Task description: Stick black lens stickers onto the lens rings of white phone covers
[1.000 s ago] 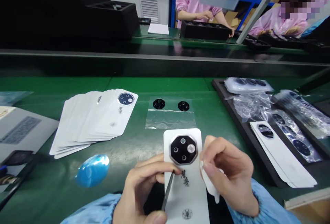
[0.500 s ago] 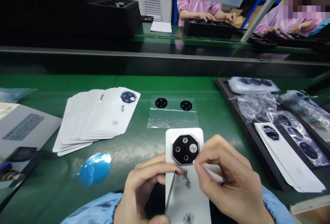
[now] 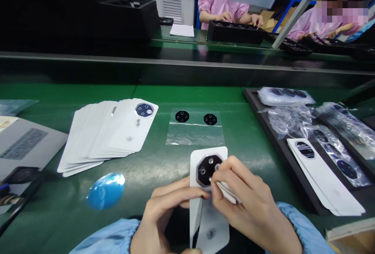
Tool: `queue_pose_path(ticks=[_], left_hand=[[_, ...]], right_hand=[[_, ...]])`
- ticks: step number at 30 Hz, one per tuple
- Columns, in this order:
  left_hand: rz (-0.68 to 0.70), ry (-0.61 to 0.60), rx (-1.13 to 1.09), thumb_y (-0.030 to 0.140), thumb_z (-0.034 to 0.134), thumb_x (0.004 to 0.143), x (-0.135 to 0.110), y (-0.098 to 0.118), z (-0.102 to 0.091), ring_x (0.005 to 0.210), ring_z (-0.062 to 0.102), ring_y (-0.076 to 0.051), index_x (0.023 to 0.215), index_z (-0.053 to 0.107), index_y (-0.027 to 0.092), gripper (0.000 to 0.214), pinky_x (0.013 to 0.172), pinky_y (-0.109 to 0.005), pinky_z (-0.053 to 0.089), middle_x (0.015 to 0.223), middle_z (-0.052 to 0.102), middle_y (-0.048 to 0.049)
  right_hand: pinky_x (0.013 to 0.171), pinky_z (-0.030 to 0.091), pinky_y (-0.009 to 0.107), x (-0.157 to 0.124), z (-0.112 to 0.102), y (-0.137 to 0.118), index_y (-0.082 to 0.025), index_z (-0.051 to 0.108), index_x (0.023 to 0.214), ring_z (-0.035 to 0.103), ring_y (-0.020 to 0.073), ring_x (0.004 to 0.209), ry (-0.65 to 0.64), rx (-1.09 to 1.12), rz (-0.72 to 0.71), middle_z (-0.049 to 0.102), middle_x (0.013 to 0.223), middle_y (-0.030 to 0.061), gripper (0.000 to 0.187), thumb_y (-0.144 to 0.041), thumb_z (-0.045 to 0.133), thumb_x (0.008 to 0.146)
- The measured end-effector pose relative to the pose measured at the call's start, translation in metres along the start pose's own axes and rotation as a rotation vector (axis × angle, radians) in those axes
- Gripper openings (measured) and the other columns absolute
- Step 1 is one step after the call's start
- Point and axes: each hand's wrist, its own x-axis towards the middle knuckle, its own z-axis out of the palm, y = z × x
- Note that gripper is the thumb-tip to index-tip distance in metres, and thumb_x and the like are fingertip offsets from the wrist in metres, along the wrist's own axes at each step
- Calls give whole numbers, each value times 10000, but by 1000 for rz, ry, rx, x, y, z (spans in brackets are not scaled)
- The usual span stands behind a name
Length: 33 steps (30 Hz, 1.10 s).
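A white phone back cover [image 3: 209, 215] with a black octagonal camera plate [image 3: 206, 172] is in front of me. My left hand [image 3: 164, 207] grips its left side, index finger across the front. Between that finger and the thumb runs a thin pointed metal tool, seemingly tweezers [image 3: 198, 219]. My right hand [image 3: 249, 203] pinches a folded white cloth [image 3: 230, 192], its tip against the lower right of the camera plate. The fingers hide part of the plate and the lettering. Beyond the cover, a clear film sheet [image 3: 195, 134] bears two black octagonal plates [image 3: 182, 116].
Fanned white back covers [image 3: 96, 137] lie at left, near a blue film disc [image 3: 105, 191] and a white box [image 3: 29, 141]. At right, a black tray [image 3: 281, 160] holds bagged parts [image 3: 285, 93] and white covers [image 3: 325, 180]. Co-workers [image 3: 216, 4] sit behind the raised ledge [image 3: 175, 63].
My right hand with the cloth has moved left and slightly down along the camera plate's edge. The cover has tilted, and the hand now covers more of its lettering.
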Motion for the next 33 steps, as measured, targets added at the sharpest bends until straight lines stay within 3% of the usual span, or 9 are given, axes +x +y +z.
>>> queue_pose_path(ticks=[5,15,25,33], left_hand=[[48,20,76,480,707,727,-3,1,0,1103,614,-246,1218,612,302,531,820,-237,567,1234,617,-49],[90,136,46,510,713,705,2,3,3,1014,652,-264,1159,670,267,516,799,-261,578,1097,690,-78],[41,73,-72,483,701,728,5,6,2,1017,648,-247,1184,656,277,503,796,-240,578,1193,651,-75],[34,115,-40,514,717,702,5,2,4,1016,662,-288,1131,690,254,502,809,-294,579,1077,693,-97]], right_hand=[[561,398,252,2,1,2,-191,525,861,506,109,668,-4,-21,-6,503,821,1,124,-69,504,866],[595,404,262,4,5,2,-195,504,875,526,120,688,32,120,48,495,826,9,167,-35,501,825],[597,398,263,4,6,3,-201,501,874,537,116,686,46,127,55,513,831,1,172,-39,526,825],[571,387,254,5,7,6,-193,500,839,505,111,663,43,189,29,483,794,-2,161,-36,519,813]])
